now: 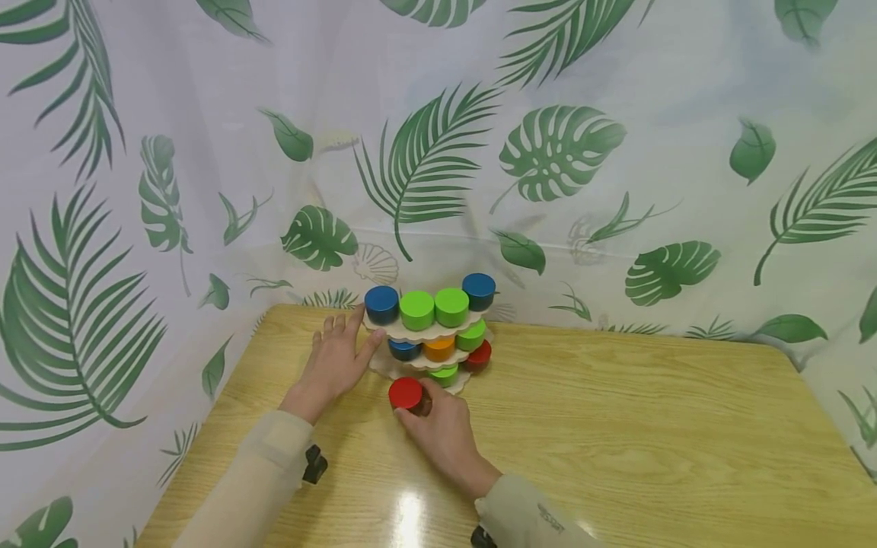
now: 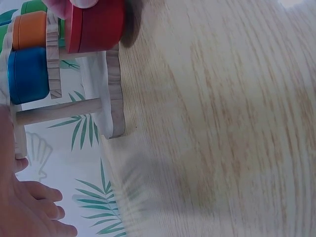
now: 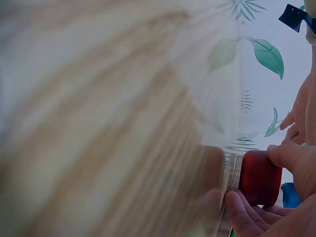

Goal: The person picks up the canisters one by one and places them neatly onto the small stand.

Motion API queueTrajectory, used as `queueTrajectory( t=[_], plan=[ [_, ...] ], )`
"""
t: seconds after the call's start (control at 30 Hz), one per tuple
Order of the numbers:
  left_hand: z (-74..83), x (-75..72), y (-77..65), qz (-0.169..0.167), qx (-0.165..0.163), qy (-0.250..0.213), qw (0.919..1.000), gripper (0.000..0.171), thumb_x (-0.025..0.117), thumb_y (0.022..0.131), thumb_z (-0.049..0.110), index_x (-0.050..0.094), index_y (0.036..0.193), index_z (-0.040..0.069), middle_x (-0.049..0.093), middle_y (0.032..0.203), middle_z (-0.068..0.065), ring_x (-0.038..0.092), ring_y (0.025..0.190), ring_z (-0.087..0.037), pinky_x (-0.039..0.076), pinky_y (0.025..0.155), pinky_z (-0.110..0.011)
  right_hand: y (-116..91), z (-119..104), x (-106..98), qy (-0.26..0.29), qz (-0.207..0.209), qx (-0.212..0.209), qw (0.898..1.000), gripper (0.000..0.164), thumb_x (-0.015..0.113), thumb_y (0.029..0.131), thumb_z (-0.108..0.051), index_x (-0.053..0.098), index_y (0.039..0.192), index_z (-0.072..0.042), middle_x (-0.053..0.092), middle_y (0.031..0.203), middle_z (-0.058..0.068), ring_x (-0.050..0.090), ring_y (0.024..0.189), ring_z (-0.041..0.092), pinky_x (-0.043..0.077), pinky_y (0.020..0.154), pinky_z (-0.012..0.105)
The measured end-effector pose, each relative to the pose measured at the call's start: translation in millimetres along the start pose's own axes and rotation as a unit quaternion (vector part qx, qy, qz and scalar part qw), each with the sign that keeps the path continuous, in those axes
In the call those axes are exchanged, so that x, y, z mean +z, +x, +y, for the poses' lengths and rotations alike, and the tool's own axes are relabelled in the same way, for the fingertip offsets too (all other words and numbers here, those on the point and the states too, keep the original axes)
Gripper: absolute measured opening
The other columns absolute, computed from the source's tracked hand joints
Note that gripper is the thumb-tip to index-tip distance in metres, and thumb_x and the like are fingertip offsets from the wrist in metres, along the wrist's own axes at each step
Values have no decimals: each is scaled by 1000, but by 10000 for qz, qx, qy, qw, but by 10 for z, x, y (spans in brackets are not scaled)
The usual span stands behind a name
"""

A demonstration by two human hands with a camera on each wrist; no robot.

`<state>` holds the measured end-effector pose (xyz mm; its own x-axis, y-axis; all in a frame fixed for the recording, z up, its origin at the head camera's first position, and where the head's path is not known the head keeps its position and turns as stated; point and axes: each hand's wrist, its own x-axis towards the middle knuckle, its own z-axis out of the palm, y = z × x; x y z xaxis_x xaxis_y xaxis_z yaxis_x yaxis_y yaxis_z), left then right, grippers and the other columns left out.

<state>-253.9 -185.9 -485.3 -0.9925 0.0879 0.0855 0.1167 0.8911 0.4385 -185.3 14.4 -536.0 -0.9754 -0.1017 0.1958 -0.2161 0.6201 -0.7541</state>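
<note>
A tiered pale wooden stand (image 1: 426, 333) with scalloped shelves holds round, lidded tins in blue, green, orange and red. My right hand (image 1: 445, 430) pinches a round red tin (image 1: 406, 392) between thumb and fingers at the front left of the lowest tier. Whether that tin touches the shelf is unclear. At the stand's left side, my left hand (image 1: 336, 361) touches the edge of the top tier with thumb and forefinger, the other fingers spread loosely. In the left wrist view a blue tin (image 2: 28, 74) and an orange tin (image 2: 29, 30) sit on the middle tier.
Light wood-grain table (image 1: 617, 426) lies under the stand and stretches off to the right. Behind it hangs a white curtain (image 1: 438, 228) with green leaf prints, close to the stand's back. Another red tin (image 1: 478, 356) sits at the stand's right side.
</note>
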Motion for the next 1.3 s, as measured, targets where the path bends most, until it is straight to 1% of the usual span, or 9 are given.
queueTrajectory(
  t=[0.07, 0.13, 0.27, 0.43, 0.7, 0.87, 1.03, 1.1, 1.3],
  plan=[
    [-2, -4, 1, 8, 3, -2, 10000, 80, 36, 110, 62, 25, 168, 8, 34, 164, -36, 26, 156, -56, 21, 124, -74, 7, -6, 10, -40, 69, -5, 10000, 47, 91, 83, -24, 72, 121, -4, 76, 88, 5, 57, 71, 9, 48, 63, 21],
    [-7, -5, 1, 17, 11, -2, 10000, 80, 35, 110, 62, 26, 168, 8, 34, 165, -36, 27, 155, -56, 21, 124, -74, 13, -13, 23, -43, 138, -6, 9999, 46, 91, 83, -23, 73, 121, -4, 78, 92, 7, 61, 74, 11, 50, 65, 22],
    [-16, -4, 2, 21, 8, -9, 10000, 79, 36, 110, 62, 25, 168, 9, 34, 165, -35, 26, 156, -56, 21, 124, -74, 23, -29, 53, 13, 256, 34, 9997, 46, 91, 82, -23, 74, 121, -4, 80, 102, 11, 70, 84, 17, 56, 72, 27],
    [-24, 6, 4, -6, -17, -2, 10000, 80, 37, 110, 62, 25, 168, 9, 34, 165, -35, 26, 156, -55, 21, 124, -74, 28, -44, 93, 43, 395, 148, 9991, 48, 92, 81, -23, 74, 122, -4, 81, 106, 12, 73, 90, 20, 59, 78, 32],
    [-26, 15, 10, -21, -10, -6, 10000, 80, 36, 110, 62, 24, 169, 10, 33, 165, -34, 26, 156, -55, 21, 124, -74, 44, -52, 137, 189, 615, 214, 9977, 45, 93, 80, -19, 75, 120, -6, 81, 103, 9, 72, 84, 17, 58, 74, 27],
    [-18, 12, 9, -35, -3, 2, 10000, 80, 37, 110, 61, 24, 168, 9, 33, 165, -35, 26, 156, -55, 21, 124, -74, 60, -49, 151, 234, 672, 205, 9973, 45, 94, 80, -19, 75, 118, -7, 81, 103, 9, 72, 84, 18, 58, 74, 28],
    [-13, 9, 9, -47, -12, 15, 10000, 80, 37, 110, 61, 23, 169, 8, 33, 165, -35, 26, 156, -55, 21, 124, -74, 86, -50, 174, 260, 679, 329, 9968, 48, 95, 79, -20, 75, 121, -9, 81, 106, 9, 71, 86, 17, 57, 76, 29],
    [-13, 9, 10, -40, -13, 21, 10000, 80, 37, 110, 61, 24, 168, 8, 33, 165, -35, 26, 156, -55, 21, 124, -74, 98, -52, 185, 218, 692, 379, 9966, 49, 95, 79, -21, 75, 123, -9, 81, 105, 8, 69, 85, 17, 55, 75, 29],
    [-20, 16, 16, -15, -10, 38, 10000, 80, 36, 110, 62, 24, 168, 8, 33, 165, -36, 27, 155, -56, 22, 124, -73, 121, -72, 191, 204, 671, 601, 9957, 53, 95, 79, -23, 75, 124, -6, 80, 100, 8, 63, 79, 14, 51, 69, 25]
  ],
)
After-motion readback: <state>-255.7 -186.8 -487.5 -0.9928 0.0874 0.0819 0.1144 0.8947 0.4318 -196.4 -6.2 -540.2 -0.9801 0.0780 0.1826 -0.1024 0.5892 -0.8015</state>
